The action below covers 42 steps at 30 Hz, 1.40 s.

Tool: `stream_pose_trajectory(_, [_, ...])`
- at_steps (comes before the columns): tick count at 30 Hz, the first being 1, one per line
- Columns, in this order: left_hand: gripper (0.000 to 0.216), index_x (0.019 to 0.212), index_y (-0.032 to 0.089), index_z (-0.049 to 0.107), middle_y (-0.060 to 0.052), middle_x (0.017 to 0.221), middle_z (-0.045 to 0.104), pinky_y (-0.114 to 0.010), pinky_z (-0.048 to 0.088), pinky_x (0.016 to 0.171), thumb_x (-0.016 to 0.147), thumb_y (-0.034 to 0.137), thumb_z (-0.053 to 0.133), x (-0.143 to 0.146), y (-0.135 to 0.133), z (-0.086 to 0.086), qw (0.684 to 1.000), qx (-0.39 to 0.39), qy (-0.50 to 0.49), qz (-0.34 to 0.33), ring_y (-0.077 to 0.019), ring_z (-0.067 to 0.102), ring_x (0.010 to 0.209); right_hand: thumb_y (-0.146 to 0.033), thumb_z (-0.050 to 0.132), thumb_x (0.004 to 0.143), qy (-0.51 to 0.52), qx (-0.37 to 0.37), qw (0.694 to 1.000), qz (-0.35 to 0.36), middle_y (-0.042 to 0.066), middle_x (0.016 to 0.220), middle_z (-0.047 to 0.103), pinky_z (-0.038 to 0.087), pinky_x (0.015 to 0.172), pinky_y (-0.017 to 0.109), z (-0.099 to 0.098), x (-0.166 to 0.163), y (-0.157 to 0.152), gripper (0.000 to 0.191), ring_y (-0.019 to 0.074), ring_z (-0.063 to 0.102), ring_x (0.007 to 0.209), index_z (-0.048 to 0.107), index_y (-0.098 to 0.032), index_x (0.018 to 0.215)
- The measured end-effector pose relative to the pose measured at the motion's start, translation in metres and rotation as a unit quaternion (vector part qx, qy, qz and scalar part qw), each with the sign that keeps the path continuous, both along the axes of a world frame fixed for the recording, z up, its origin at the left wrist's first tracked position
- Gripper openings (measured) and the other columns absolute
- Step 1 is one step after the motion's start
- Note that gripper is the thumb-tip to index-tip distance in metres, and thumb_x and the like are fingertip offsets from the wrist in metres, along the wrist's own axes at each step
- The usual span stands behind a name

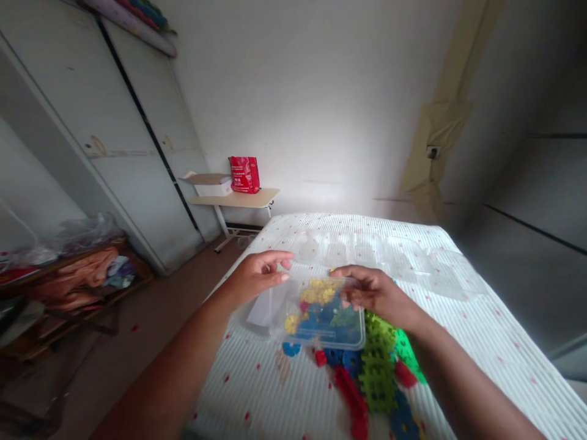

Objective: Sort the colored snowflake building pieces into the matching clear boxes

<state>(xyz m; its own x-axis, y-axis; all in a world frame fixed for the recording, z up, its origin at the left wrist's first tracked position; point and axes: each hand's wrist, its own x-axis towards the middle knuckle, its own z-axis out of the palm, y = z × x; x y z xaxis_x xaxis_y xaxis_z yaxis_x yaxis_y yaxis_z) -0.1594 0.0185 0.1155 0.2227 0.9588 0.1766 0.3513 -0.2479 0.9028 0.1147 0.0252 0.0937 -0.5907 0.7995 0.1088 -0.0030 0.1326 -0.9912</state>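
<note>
A clear plastic box [328, 333] sits near the middle of the bed, with yellow, blue and red toy building pieces [316, 296] showing through it. Whether they lie inside or beneath it, I cannot tell. My right hand [373, 294] grips the box at its upper right side, fingers curled over the edge. Just left of the box, my left hand [259, 278] is open, thumb and fingers apart and holding nothing. A white sheet [266, 308], perhaps paper, lies below it. In front are green lattice pieces [378, 373], a red strip [351, 394] and a blue flower-shaped piece [291, 349].
Several clear plastic containers [403, 255] stand in a row across the bed [275, 409]. Beyond its far left corner is a small table [257, 198] with a red bag [244, 175] and a white box [211, 184]. A wooden rack [132, 284] with cloth stands left.
</note>
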Motion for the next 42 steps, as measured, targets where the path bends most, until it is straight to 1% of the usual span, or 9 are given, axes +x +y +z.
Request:
stream_pose_trajectory(6, [0.03,0.089,0.017,0.066,0.004,0.059,0.058,-0.018,0.032,0.043,0.065,0.035,0.065,-0.031,-0.021,-0.029,0.985,-0.068,-0.082,0.136,-0.0075,0.045,0.046,-0.018,0.064,0.07,0.062,-0.046,0.994,-0.079,-0.003,0.073,0.063,0.046,0.049,0.021,0.003,-0.062,0.034,0.046,0.0077,0.055,0.052,0.051,-0.019,0.115])
stream_pose_trajectory(10, [0.025,0.084,0.018,0.056,0.007,0.053,0.052,-0.018,0.029,0.04,0.066,0.035,0.06,-0.058,-0.023,-0.061,0.962,-0.047,-0.125,0.239,-0.0078,0.041,0.041,-0.011,0.056,0.075,-0.063,-0.068,0.99,-0.105,0.002,0.08,0.066,0.052,0.052,0.024,-0.02,-0.103,0.053,0.042,0.0108,0.061,0.058,0.051,-0.017,0.116])
stream_pose_trajectory(14, [0.024,0.09,0.018,0.058,0.004,0.06,0.057,-0.022,0.036,0.047,0.071,0.03,0.048,-0.068,-0.025,-0.087,0.95,-0.042,0.054,0.303,-0.0115,0.05,0.047,-0.007,0.047,0.079,-0.316,0.143,0.927,-0.143,0.008,0.092,0.07,0.053,0.076,0.028,-0.043,-0.136,0.065,0.038,0.0156,0.066,0.082,0.06,-0.016,0.114])
stream_pose_trajectory(17, [0.029,0.096,0.02,0.064,-0.001,0.068,0.064,-0.025,0.038,0.057,0.079,0.026,0.041,-0.065,-0.027,-0.096,0.9,-0.028,0.271,0.339,-0.0163,0.059,0.061,-0.006,0.046,0.08,-0.37,0.195,0.895,-0.152,0.01,0.109,0.067,0.045,0.092,0.029,-0.052,-0.154,0.073,0.04,0.0186,0.061,0.103,0.063,-0.016,0.115])
stream_pose_trajectory(23, [0.033,0.102,0.021,0.065,-0.007,0.099,0.07,-0.028,0.042,0.072,0.083,0.019,0.038,-0.06,-0.03,-0.112,0.85,0.008,0.421,0.317,-0.0206,0.064,0.087,-0.006,0.043,0.082,-0.456,0.251,0.844,-0.131,0.013,0.109,0.065,0.046,0.086,0.031,-0.064,-0.172,0.075,0.037,0.0216,0.059,0.103,0.064,-0.016,0.111])
stream_pose_trajectory(27, [0.032,0.101,0.021,0.064,-0.006,0.104,0.067,-0.03,0.045,0.078,0.084,0.018,0.037,-0.061,-0.031,-0.125,0.86,0.037,0.399,0.316,-0.0205,0.062,0.094,-0.007,0.039,0.084,-0.491,0.276,0.816,-0.127,0.015,0.11,0.062,0.046,0.083,0.036,-0.073,-0.172,0.069,0.035,0.0266,0.052,0.111,0.064,-0.015,0.107])
stream_pose_trajectory(33, [0.051,0.13,0.02,0.045,-0.011,0.127,0.052,-0.04,0.041,0.099,0.084,0.042,0.048,-0.06,-0.042,-0.135,0.903,0.119,0.278,0.307,-0.0249,0.049,0.12,-0.017,0.041,0.087,-0.521,0.275,0.799,-0.122,0.015,0.112,0.062,0.045,0.083,0.034,-0.078,-0.166,0.071,0.03,0.0248,0.054,0.107,0.061,-0.013,0.11])
stream_pose_trajectory(38, [0.094,0.143,0.027,0.026,-0.013,0.152,0.021,-0.051,0.031,0.106,0.064,0.055,0.069,-0.05,-0.055,-0.137,0.936,0.069,0.293,0.183,-0.0339,0.028,0.136,-0.019,0.044,0.087,-0.532,0.274,0.794,-0.111,0.016,0.108,0.065,0.043,0.086,0.033,-0.081,-0.166,0.074,0.029,0.0234,0.058,0.104,0.06,-0.013,0.11])
stream_pose_trajectory(42, [0.095,0.144,0.028,0.026,-0.012,0.154,0.016,-0.053,0.03,0.106,0.063,0.05,0.071,-0.041,-0.056,-0.136,0.922,0.049,0.333,0.189,-0.0355,0.029,0.135,-0.021,0.042,0.09,-0.538,0.267,0.793,-0.106,0.017,0.109,0.065,0.043,0.086,0.034,-0.086,-0.169,0.075,0.029,0.0239,0.058,0.105,0.059,-0.011,0.111])
